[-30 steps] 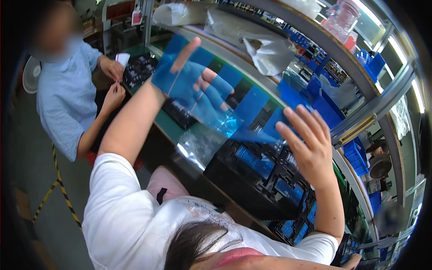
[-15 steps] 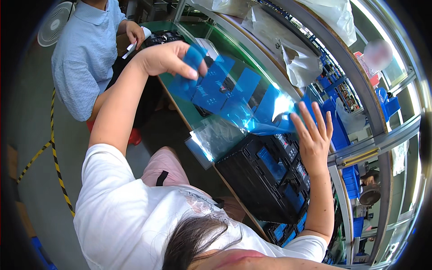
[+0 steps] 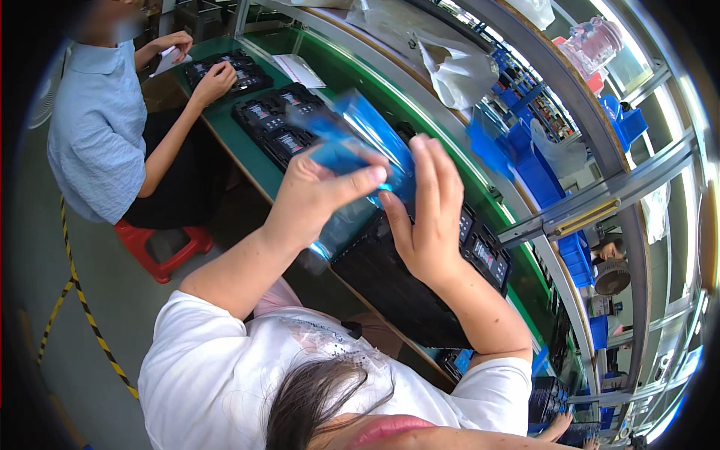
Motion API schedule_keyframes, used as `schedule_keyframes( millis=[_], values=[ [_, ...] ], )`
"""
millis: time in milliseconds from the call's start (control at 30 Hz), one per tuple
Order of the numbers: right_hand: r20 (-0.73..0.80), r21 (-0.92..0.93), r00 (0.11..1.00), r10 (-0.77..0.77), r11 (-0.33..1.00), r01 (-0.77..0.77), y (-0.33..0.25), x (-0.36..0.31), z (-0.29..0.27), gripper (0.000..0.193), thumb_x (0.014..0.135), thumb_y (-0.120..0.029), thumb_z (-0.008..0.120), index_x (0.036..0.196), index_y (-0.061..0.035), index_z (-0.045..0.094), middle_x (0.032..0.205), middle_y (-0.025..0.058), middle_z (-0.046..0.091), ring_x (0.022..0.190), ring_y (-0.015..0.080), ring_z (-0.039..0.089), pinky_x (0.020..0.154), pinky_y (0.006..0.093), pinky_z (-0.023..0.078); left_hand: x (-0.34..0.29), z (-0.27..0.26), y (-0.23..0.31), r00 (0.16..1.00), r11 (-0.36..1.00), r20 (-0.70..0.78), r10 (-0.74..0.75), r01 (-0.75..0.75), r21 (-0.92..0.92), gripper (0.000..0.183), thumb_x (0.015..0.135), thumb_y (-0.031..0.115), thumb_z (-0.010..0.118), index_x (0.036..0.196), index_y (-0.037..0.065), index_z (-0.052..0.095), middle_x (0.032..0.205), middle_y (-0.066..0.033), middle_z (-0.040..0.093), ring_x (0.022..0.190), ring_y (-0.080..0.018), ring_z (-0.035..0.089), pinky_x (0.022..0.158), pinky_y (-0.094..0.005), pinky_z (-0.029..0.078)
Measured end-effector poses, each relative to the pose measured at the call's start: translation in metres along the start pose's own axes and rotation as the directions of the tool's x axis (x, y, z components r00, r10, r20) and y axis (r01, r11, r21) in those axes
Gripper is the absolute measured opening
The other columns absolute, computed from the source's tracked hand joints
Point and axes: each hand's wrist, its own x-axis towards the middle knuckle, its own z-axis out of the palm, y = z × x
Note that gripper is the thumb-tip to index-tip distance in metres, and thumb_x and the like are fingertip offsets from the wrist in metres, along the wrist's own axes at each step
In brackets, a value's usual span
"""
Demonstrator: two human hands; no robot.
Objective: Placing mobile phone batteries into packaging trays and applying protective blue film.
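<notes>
Crumpled, shiny blue film [image 3: 379, 135] is bunched between my two hands, blurred in part by motion. My left hand [image 3: 319, 187] pinches the film between thumb and fingers. Against the near right side of the film, my right hand [image 3: 431, 214] has its fingers stretched out and its thumb apart. Below my hands stands a stack of black plastic cases [image 3: 397, 281], with labelled tops showing past my right wrist. Farther left on the table lie more black cases [image 3: 274, 116]. A clear plastic sheet [image 3: 341, 229] is partly hidden under my left hand.
The green table [image 3: 232, 150] runs along in front of me. At the far left a co-worker in a light blue shirt [image 3: 94, 127] sits on a red stool [image 3: 169, 251], hands near other black cases. A metal shelf frame [image 3: 585, 214] with blue bins [image 3: 536, 169] rises on the right.
The film, spread wide between my hands before, is now bunched up. My hands have come together, and the right no longer stands off to the side. The view has shifted, showing more cases.
</notes>
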Motion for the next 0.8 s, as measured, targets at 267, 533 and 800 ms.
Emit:
schedule_keyframes(
  millis=[267, 533, 800],
  values=[
    [0.026, 0.286, 0.997, -0.071, 0.956, 0.061, 0.012, -0.019, 0.003, 0.036, 0.073, 0.005, 0.064, 0.108, -0.0026, 0.059, 0.094, 0.0104, 0.061, 0.090, 0.0283, 0.060, 0.089, 0.0459, 0.045, -0.021, -0.019, 0.026, 0.977, 0.844, 0.086, 0.193, -0.210, 0.493, 0.080, 0.075, -0.004, 0.071, 0.144, 0.007, 0.030, 0.092, -0.0077, 0.063, 0.085, -0.0118, 0.063, 0.078, -0.0249, 0.051],
    [0.029, 0.292, 0.970, -0.243, 0.930, 0.225, 0.006, -0.014, -0.010, 0.042, 0.070, -0.003, 0.068, 0.111, -0.0085, 0.064, 0.099, 0.0075, 0.063, 0.094, 0.0233, 0.062, 0.090, 0.0445, 0.044, -0.020, -0.054, 0.052, 0.921, 0.561, 0.389, 0.026, -0.335, 0.757, 0.019, 0.068, 0.007, 0.074, 0.085, 0.000, 0.071, 0.065, -0.0068, 0.059, 0.058, -0.0140, 0.057, 0.051, -0.0240, 0.041],
    [-0.220, 0.072, 0.954, -0.205, 0.972, 0.225, 0.015, -0.014, -0.041, 0.030, 0.074, 0.014, 0.052, 0.101, 0.0052, 0.062, 0.096, 0.0181, 0.065, 0.093, 0.0313, 0.065, 0.085, 0.0406, 0.050, -0.007, -0.061, 0.047, 0.832, 0.333, 0.291, 0.472, -0.474, 0.815, 0.066, 0.097, 0.051, 0.036, 0.066, -0.001, 0.062, 0.060, -0.0073, 0.053, 0.056, -0.0150, 0.050, 0.051, -0.0260, 0.036]
  ],
)
